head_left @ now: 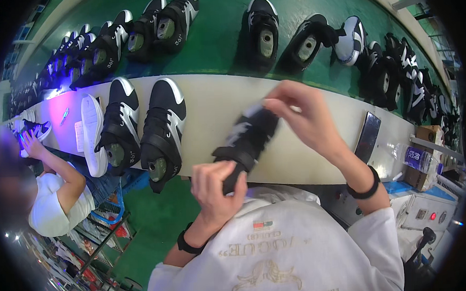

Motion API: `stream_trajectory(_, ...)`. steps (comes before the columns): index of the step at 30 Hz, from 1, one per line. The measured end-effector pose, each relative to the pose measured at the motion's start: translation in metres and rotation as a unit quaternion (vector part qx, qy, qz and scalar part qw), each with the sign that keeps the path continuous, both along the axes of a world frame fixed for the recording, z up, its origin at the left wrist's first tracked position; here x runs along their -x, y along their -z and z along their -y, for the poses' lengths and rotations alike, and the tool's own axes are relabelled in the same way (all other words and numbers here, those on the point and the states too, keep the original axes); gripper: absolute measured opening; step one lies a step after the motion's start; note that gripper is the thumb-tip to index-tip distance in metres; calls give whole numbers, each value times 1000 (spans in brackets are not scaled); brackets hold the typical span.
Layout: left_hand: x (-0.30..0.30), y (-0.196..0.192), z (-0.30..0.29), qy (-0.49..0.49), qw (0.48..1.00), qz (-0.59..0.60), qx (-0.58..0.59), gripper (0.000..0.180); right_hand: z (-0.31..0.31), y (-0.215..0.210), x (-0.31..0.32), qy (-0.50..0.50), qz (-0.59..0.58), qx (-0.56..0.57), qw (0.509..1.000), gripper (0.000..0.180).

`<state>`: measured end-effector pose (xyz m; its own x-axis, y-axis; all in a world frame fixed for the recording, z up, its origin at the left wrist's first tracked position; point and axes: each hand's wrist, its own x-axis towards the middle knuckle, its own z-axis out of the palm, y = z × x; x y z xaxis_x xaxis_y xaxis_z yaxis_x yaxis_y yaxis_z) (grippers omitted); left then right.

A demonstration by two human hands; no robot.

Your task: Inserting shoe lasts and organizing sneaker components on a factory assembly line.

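A black and white shoe upper [251,137] is held tilted in front of my chest, slightly blurred. My left hand [217,190] grips its heel end, fingers wrapped over it and thumb along the near side. At the toe end, my right hand [296,111] has thumb and fingertips drawn together against the upper; whether anything small is pinched there I cannot make out. To the left on the white bench stand two matching shoe uppers, one nearer me [164,127] and one beyond it [120,124]. Beside them lies a white sole [93,136].
A green conveyor belt [218,47] carries several more uppers along the far side. On the white bench [210,105] at right lies a dark phone-like slab [367,134]. A bottle [418,158] and boxes stand farther right. At left a co-worker [58,200] handles a shoe.
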<state>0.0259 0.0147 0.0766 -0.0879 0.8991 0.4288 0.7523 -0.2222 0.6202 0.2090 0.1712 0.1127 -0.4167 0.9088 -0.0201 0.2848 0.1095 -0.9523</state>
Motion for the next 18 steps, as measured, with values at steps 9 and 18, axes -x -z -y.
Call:
stream_trajectory(9,-28,-37,-184,-32,987,132,-83,51,72,-130,13,-353,-405,-58,842,10)
stream_trajectory(18,2,61,-281,-55,941,167,289,91,94,-153,4,-48,-498,-349,793,12)
